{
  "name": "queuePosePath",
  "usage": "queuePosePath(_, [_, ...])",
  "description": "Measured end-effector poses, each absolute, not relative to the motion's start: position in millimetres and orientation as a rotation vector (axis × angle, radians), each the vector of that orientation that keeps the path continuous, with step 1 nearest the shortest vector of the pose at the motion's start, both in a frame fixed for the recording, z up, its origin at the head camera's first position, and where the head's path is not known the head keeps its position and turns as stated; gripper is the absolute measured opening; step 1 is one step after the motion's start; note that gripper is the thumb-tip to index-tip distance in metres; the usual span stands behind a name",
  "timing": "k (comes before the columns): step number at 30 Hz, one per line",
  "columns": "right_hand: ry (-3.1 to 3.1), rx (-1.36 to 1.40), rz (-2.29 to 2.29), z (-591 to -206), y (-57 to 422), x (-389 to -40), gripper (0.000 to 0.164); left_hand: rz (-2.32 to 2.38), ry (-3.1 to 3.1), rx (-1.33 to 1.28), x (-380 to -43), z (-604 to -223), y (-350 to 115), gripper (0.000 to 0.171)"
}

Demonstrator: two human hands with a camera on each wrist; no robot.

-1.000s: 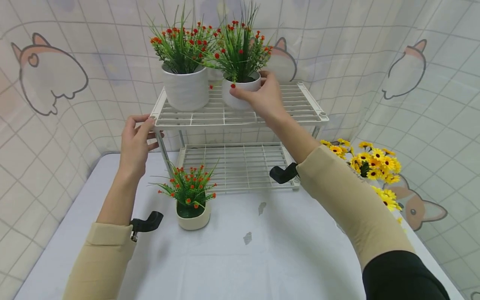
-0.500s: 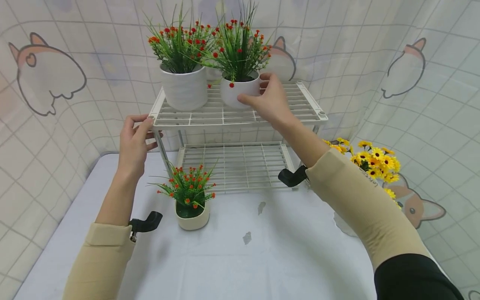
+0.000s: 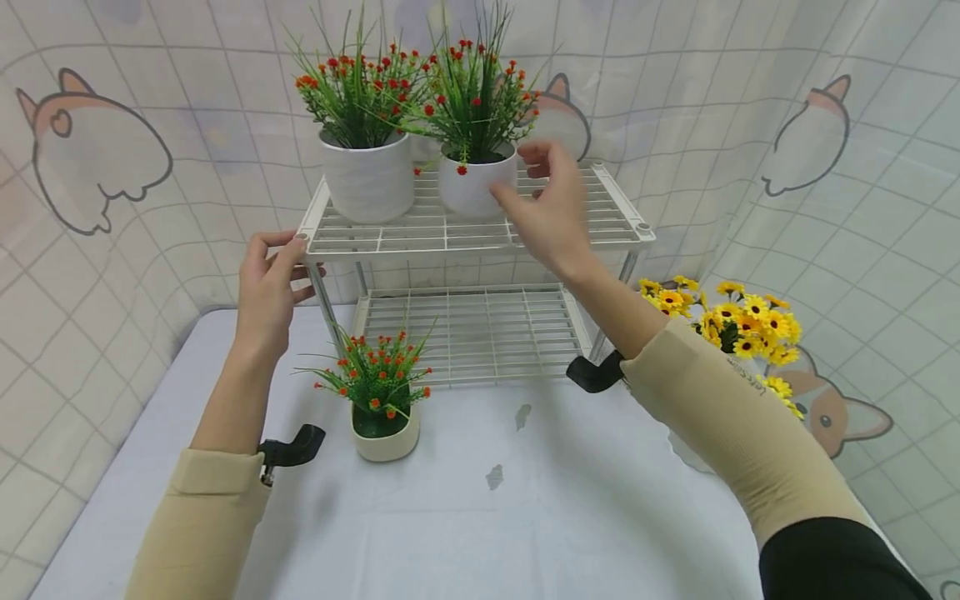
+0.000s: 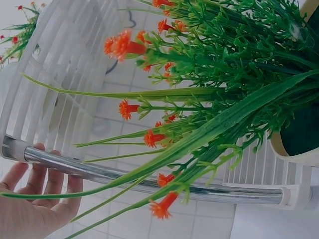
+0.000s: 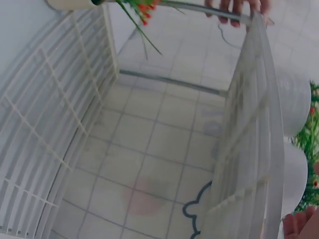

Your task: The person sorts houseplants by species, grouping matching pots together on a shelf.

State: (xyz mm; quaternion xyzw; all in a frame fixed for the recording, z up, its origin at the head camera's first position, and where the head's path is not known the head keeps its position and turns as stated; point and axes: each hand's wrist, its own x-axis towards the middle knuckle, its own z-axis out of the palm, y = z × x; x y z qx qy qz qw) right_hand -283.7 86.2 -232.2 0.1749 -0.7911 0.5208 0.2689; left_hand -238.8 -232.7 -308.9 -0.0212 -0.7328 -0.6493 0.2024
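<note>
On the upper tier of the white rack [image 3: 465, 250], the smaller white pot [image 3: 472, 190] stood upright beside the larger pot [image 3: 369, 180]. My right hand [image 3: 555, 204] was loosely open at its right side, contact unclear; my left hand [image 3: 267, 292] gripped the rack's front corner.

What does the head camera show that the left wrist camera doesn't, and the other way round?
Only the head view shows the right hand, close beside a white pot, and the yellow flowers toward the picture's right.

Only the left wrist view shows the underside of the upper shelf.

Both show the left hand gripping a corner of the rack, the orange-flowered plant in its cream pot, and red flowers above the upper shelf.
</note>
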Motion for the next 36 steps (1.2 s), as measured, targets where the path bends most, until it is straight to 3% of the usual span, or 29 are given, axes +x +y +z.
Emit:
queuePosePath(5, [-1.919,0.716,1.356,-256,87,-260,0.021,-1.782,-2.065,-0.073,-240,-309,-233,0.033])
queuePosePath(13, [-1.933,0.883,1.463,-311,87,-221,0.014,-1.862,-2.019,-0.079,-239,-307,-231,0.029])
queuePosePath(25, [-2.309,0.626,1.812,-390,78,-195,0.023,-1.847,-2.039,-0.091,-240,-307,-233,0.028])
queuePosePath(36, [-2.655,0.467,1.974,-442,46,-180,0.054,-1.806,-2.06,-0.083,-239,-307,-234,0.03])
